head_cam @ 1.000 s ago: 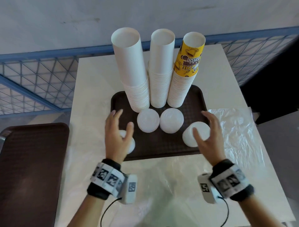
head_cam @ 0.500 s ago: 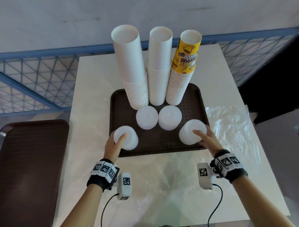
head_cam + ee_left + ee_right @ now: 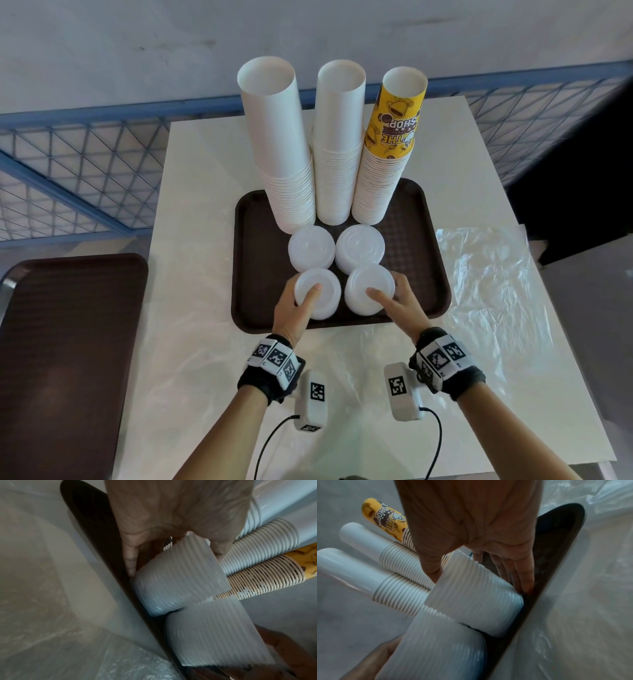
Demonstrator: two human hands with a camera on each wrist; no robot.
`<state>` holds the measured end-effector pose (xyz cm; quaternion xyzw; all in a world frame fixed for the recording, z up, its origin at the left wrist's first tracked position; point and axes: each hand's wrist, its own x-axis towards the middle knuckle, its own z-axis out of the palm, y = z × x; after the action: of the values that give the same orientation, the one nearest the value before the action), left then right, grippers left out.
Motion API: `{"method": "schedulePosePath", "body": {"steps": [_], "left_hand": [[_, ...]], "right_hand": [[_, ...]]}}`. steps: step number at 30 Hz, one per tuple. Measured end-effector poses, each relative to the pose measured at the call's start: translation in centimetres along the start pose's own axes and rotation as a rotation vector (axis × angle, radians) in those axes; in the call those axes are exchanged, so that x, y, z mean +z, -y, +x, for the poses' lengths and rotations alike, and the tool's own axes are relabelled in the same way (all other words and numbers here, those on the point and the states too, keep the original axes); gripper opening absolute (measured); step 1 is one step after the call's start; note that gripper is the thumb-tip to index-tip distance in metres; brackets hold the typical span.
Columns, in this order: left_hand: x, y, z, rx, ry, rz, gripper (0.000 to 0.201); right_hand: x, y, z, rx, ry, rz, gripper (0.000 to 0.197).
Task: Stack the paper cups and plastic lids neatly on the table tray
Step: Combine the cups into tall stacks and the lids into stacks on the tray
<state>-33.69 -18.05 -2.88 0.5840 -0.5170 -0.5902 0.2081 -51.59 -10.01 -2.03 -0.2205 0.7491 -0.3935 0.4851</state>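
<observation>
Gripping two stacks of plastic lids on the near half of a brown tray (image 3: pixel 431 287), the left hand (image 3: pixel 294 310) clasps the left lid stack (image 3: pixel 320 301) and the right hand (image 3: pixel 399 303) the right lid stack (image 3: pixel 364 296), touching side by side; three cup stacks (image 3: pixel 337 171) stand at the far edge.

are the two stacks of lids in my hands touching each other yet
Apart. The head view shows a dark strip of tray between the left lid stack and the right lid stack.
</observation>
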Motion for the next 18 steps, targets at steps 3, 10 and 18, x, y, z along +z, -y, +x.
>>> {"method": "schedulePosePath", "body": {"steps": [3, 10, 18], "left_hand": [[0.4, 0.1, -0.1, -0.004, 0.017, -0.009, 0.038], [0.3, 0.5, 0.4, -0.028, 0.002, -0.051, 0.022], [-3.7, -1.4, 5.4, -0.124, -0.079, -0.002, 0.039]], "right_hand": [[0.5, -0.1, 0.1, 0.012, 0.022, 0.0, 0.056], [0.0, 0.3, 0.3, 0.023, 0.05, 0.002, 0.059], [-4.6, 3.7, 5.5, 0.071, -0.015, -0.147, 0.052]]}}
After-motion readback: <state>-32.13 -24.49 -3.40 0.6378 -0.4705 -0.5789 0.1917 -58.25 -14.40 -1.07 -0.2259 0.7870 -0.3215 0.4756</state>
